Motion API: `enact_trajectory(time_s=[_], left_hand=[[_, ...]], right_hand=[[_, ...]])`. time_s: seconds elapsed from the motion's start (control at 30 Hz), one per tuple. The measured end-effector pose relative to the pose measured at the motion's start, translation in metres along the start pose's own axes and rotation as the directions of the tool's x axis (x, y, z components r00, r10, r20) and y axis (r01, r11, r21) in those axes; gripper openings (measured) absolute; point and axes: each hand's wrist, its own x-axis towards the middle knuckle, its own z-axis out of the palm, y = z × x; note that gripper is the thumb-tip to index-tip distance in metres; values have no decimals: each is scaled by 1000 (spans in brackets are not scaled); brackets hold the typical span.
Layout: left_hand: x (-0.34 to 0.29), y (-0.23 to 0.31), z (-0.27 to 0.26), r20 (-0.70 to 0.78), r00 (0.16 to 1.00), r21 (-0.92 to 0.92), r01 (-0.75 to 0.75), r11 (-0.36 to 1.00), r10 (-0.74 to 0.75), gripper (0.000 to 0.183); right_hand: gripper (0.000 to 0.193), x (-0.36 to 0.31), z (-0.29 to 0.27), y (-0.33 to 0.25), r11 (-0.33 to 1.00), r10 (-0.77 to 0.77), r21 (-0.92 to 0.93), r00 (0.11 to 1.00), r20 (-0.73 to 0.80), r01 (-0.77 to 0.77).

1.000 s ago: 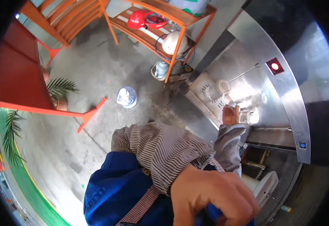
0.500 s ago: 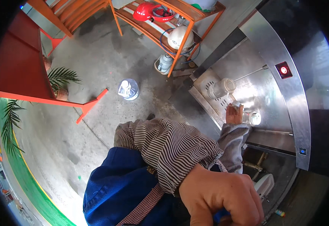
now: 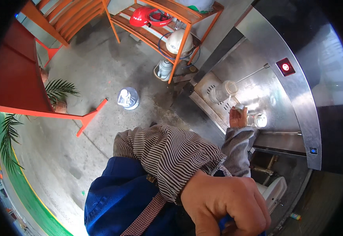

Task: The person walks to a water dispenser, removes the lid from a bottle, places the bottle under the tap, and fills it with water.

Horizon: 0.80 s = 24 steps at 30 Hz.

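Note:
Close to me, low in the view, is my left hand (image 3: 228, 202), its fingers curled; what it may hold underneath is hidden. My right hand (image 3: 238, 118) reaches into the steel recess of a dispenser and pinches a small round silvery piece (image 3: 239, 107), perhaps a lid. To its left a clear jar (image 3: 219, 93) is on the slotted drip tray (image 3: 203, 87). Just right of my right hand is a second clear jar (image 3: 259, 120), its round end bright with light. Both forearms wear striped sleeves.
The dispenser's steel frame (image 3: 293, 94) carries a red-lit button (image 3: 285, 67). A thin metal spout (image 3: 254, 73) juts over the tray. Pipes and a white basin (image 3: 273, 192) are below. On the floor stands a large water bottle (image 3: 128, 99). An orange rack (image 3: 179, 55) holds helmets.
The whole scene has shifted slightly left in view as my head turned. My right hand stays between the jars, with the silvery piece showing more clearly. My left hand remains curled.

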Motion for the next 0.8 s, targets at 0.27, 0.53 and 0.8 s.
enact_trajectory(time_s=[0.27, 0.53, 0.8], left_hand=[[2, 0, -17, -19, 1000, 97, -4, 995, 6, 14], [31, 1, -3, 311, 947, 368, -38, 929, -85, 11], [26, -14, 12, 300, 952, 320, -47, 946, -54, 21]], right_hand=[[17, 31, -25, 7, 988, -104, 125, 992, 69, 95], [24, -12, 14, -9, 996, -68, 54, 995, -71, 72], [25, -3, 6, -1, 995, -81, 58, 994, -67, 84]])
